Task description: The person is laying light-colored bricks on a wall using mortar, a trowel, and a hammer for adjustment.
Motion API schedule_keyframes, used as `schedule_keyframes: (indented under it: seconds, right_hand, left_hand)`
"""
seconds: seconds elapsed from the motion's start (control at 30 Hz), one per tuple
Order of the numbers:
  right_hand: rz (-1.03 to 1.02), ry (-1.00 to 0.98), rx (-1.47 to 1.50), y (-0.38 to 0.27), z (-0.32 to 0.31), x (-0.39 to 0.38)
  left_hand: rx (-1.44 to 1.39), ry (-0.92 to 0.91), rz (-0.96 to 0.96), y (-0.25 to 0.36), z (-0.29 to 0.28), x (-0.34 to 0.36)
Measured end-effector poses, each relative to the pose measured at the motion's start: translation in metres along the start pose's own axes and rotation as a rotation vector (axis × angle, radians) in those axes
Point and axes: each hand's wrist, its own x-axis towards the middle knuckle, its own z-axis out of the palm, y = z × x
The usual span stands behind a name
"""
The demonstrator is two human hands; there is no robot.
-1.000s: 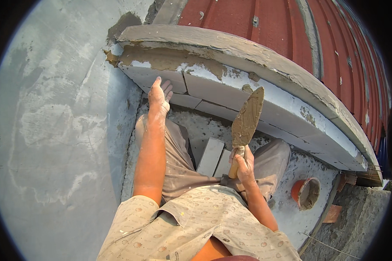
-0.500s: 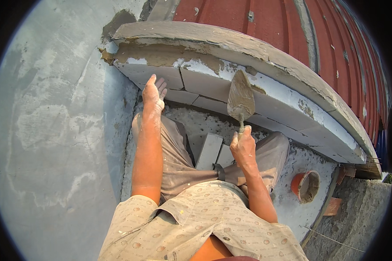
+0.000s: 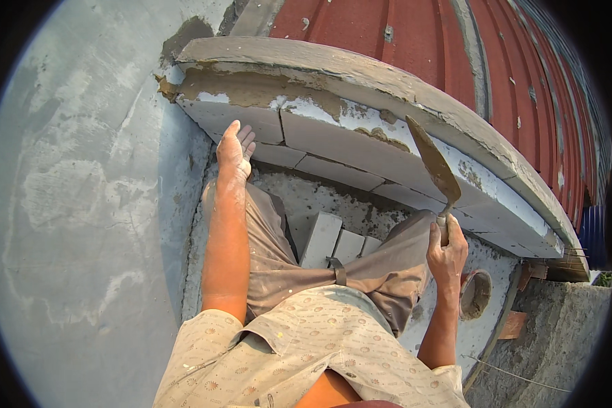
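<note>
My right hand (image 3: 447, 250) is wrapped round the handle of a pointed trowel (image 3: 436, 165). Its blade is tilted partly edge-on, points up and to the left, and overlaps the front of a low wall of white blocks (image 3: 350, 139). Grey-brown mortar (image 3: 382, 138) lies in patches along the wall's upper edge, thicker toward the left end. My left hand (image 3: 234, 151) is open and empty, fingers stretched, in front of the wall's left end. Whether it touches the blocks I cannot tell.
Behind the blocks runs a curved concrete ledge (image 3: 415, 88), with a red corrugated roof (image 3: 415, 34) beyond. A smooth grey wall (image 3: 81, 204) stands at the left. Loose blocks (image 3: 321, 239) lie between my legs. An orange bucket (image 3: 464, 294) is partly behind my right forearm.
My right hand has moved right with the trowel, and the blade has turned from flat to nearly edge-on. A mortar patch it partly covered now shows. My left hand stays nearly in place.
</note>
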Motion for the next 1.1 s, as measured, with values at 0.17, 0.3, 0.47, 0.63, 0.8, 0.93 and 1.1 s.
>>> schedule_keyframes:
  seconds: [0.17, 0.3, 0.47, 0.63, 0.8, 0.93, 1.1]
  right_hand:
    - [-0.133, -0.159, -0.175, -0.034, 0.007, 0.013]
    - [-0.132, -0.191, -0.286, -0.047, 0.031, 0.022]
    - [-0.068, -0.211, -0.299, -0.019, 0.017, 0.029]
    - [-0.094, -0.186, -0.338, 0.020, -0.002, 0.055]
    - [-0.223, -0.255, -0.331, 0.033, -0.004, 0.113]
    - [-0.259, -0.332, -0.272, 0.030, -0.008, 0.152]
    - [-0.250, -0.392, -0.291, 0.020, -0.012, 0.169]
  left_hand:
    - [0.035, -0.002, 0.011, 0.000, 0.007, 0.001]
    - [0.056, -0.013, 0.002, -0.004, 0.008, 0.001]
    - [0.030, 0.011, 0.030, 0.003, -0.005, 0.001]
    - [0.026, 0.013, 0.034, 0.004, -0.003, 0.001]
    - [0.048, 0.003, 0.010, -0.005, 0.005, 0.005]
    - [0.040, 0.021, 0.014, -0.005, 0.003, 0.005]
    - [0.058, 0.028, 0.030, -0.003, 0.000, 0.005]
